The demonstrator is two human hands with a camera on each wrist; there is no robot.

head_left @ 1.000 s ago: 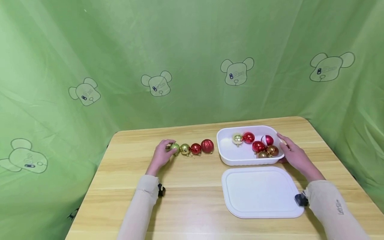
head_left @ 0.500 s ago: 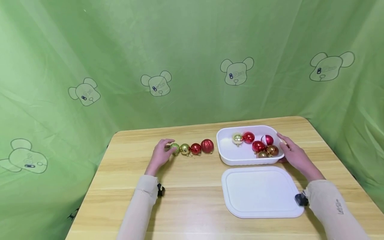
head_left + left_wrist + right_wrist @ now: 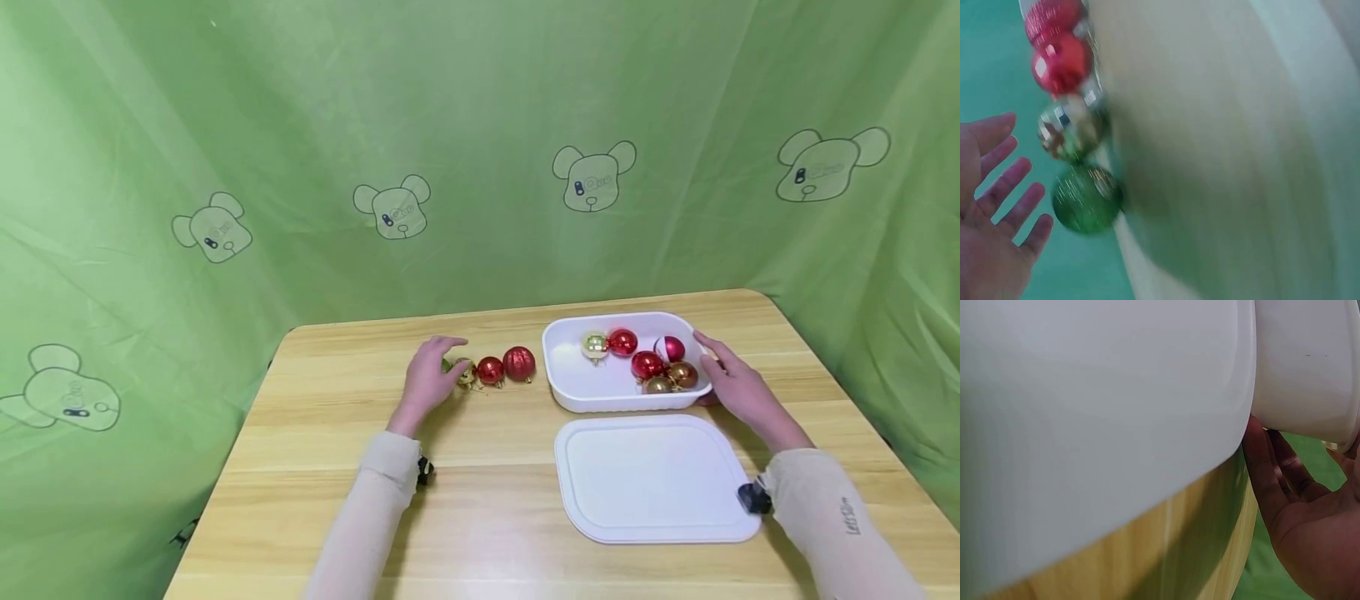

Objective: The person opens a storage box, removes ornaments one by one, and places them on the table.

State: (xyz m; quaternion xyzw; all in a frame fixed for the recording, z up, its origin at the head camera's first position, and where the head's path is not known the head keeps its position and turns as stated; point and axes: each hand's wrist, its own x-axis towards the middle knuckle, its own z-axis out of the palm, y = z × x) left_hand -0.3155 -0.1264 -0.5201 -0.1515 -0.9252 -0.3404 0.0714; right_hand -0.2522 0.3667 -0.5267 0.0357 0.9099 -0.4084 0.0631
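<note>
Over the left end of a row of baubles, my left hand (image 3: pixel 429 379) reaches with its fingers spread and nothing held. Beneath it are a green bauble (image 3: pixel 1088 199), partly hidden in the head view, and a shiny gold bauble (image 3: pixel 467 373). A shiny red bauble (image 3: pixel 491 371) and a larger textured red bauble (image 3: pixel 519 364) continue the row rightward. My right hand (image 3: pixel 738 396) holds the right end of a white plastic box (image 3: pixel 581 406), its fingers spanning from the rim to the underside. Inside lie several gold, red and brownish baubles, mostly toward the right.
A white lid (image 3: pixel 656 479) lies flat on the wooden table (image 3: pixel 480 533), just in front of the box. Behind the table's far edge hangs a green curtain (image 3: pixel 480 100) printed with bear faces.
My left hand has left the green bauble at the row's end and shifted right, now covering part of the gold one. The right hand and box stay put.
</note>
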